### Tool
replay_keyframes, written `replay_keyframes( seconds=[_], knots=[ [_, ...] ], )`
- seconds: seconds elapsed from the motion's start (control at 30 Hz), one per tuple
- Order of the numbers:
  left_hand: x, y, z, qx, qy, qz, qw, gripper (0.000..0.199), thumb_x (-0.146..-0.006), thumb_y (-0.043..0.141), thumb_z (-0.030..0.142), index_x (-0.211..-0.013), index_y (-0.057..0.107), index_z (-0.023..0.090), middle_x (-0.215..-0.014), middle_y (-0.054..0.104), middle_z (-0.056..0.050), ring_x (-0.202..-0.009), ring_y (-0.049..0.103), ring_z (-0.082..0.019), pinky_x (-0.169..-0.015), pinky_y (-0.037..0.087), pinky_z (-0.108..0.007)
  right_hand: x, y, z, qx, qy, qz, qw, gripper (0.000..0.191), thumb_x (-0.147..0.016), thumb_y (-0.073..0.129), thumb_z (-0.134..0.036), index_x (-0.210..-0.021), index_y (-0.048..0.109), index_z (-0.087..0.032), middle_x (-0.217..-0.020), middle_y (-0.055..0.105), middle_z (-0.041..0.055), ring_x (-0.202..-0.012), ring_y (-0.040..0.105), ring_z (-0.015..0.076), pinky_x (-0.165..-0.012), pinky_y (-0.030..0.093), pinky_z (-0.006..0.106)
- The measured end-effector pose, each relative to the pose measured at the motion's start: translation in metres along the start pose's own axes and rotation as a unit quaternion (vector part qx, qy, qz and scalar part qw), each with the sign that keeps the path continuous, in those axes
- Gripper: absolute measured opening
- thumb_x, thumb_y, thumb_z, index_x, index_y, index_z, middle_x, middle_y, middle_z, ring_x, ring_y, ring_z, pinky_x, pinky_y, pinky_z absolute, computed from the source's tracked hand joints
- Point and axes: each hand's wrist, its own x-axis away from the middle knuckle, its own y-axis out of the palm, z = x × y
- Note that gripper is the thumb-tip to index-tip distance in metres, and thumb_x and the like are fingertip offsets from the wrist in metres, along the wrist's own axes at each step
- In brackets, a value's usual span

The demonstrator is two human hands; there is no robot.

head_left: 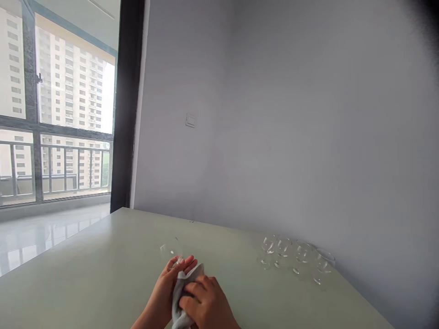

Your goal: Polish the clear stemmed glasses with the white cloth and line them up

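Low in the middle of the view, my left hand is closed around the stem area of a clear wine glass. Its bowl points up and away to the left, above the table. My right hand grips a light grey cloth, bunched between the two hands. The cloth and fingers hide the foot of the glass.
Several clear stemmed glasses stand in a row at the right back of the pale green table, close to the grey wall. A window and a dark frame lie beyond the table's left edge.
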Motion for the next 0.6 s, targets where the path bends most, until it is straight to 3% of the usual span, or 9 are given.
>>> replay_keyframes(
  seconds=[0.07,0.17,0.27,0.33,0.43,0.53,0.6],
  knots=[
    [0.005,0.001,0.0,0.021,-0.03,-0.007,0.999,0.029,-0.072,0.071,0.018,-0.09,0.048,0.022,-0.101,0.068,-0.01,-0.102,0.062,-0.022,-0.082,0.051,-0.036,0.002,0.012,-0.001,0.032,-0.026,0.014,0.999,0.017,-0.064,0.061,-0.014,-0.077,0.059,-0.025,-0.09,0.067,0.0016,-0.078,0.054,0.0198,-0.065,0.037,0.029],
    [0.01,0.005,0.001,0.059,-0.078,-0.056,0.994,0.016,-0.076,0.067,0.02,-0.083,0.052,0.021,-0.093,0.067,-0.005,-0.105,0.06,-0.018,-0.086,0.049,-0.032,0.003,0.011,0.0,-0.008,0.001,-0.006,1.0,0.026,-0.065,0.059,-0.009,-0.084,0.063,-0.026,-0.088,0.064,0.0021,-0.079,0.054,0.0176,-0.068,0.041,0.026],
    [0.014,0.008,0.002,0.09,-0.102,-0.089,0.987,0.008,-0.078,0.063,0.02,-0.079,0.055,0.021,-0.085,0.066,-0.001,-0.099,0.062,-0.017,-0.085,0.048,-0.031,0.002,-0.003,0.003,-0.135,0.065,-0.033,0.988,0.032,-0.068,0.056,-0.008,-0.091,0.066,-0.028,-0.089,0.059,0.0032,-0.084,0.054,0.0173,-0.07,0.043,0.026],
    [0.015,0.009,0.002,0.094,-0.102,-0.095,0.986,0.006,-0.078,0.063,0.02,-0.08,0.057,0.02,-0.085,0.067,-0.002,-0.092,0.064,-0.017,-0.08,0.05,-0.029,0.002,-0.009,0.007,-0.253,0.131,-0.031,0.958,0.028,-0.072,0.055,-0.01,-0.089,0.068,-0.028,-0.09,0.058,0.0031,-0.085,0.055,0.0164,-0.073,0.043,0.026],
    [0.015,0.009,0.003,0.087,-0.098,-0.087,0.988,0.007,-0.078,0.064,0.021,-0.081,0.059,0.019,-0.086,0.068,-0.002,-0.085,0.066,-0.017,-0.073,0.051,-0.027,0.004,-0.005,0.012,-0.43,0.262,0.02,0.864,0.017,-0.069,0.062,-0.016,-0.083,0.068,-0.022,-0.082,0.06,0.0014,-0.075,0.054,0.0148,-0.069,0.042,0.026],
    [0.015,0.008,0.005,0.11,-0.096,-0.071,0.987,0.008,-0.076,0.065,0.018,-0.082,0.06,0.018,-0.086,0.069,-0.002,-0.09,0.066,-0.018,-0.081,0.05,-0.027,0.006,0.009,0.011,-0.579,0.381,0.061,0.718,0.025,-0.062,0.073,-0.028,-0.084,0.067,-0.016,-0.072,0.061,0.0,-0.064,0.051,0.0128,-0.062,0.038,0.025],
    [0.015,0.008,0.005,0.125,-0.094,-0.059,0.986,0.01,-0.076,0.065,0.017,-0.084,0.061,0.018,-0.088,0.07,-0.002,-0.092,0.065,-0.018,-0.084,0.049,-0.029,0.007,0.018,0.007,-0.643,0.419,0.082,0.636,0.034,-0.059,0.076,-0.034,-0.085,0.068,-0.014,-0.068,0.061,-0.0005,-0.06,0.05,0.0113,-0.06,0.037,0.025]
  ],
)
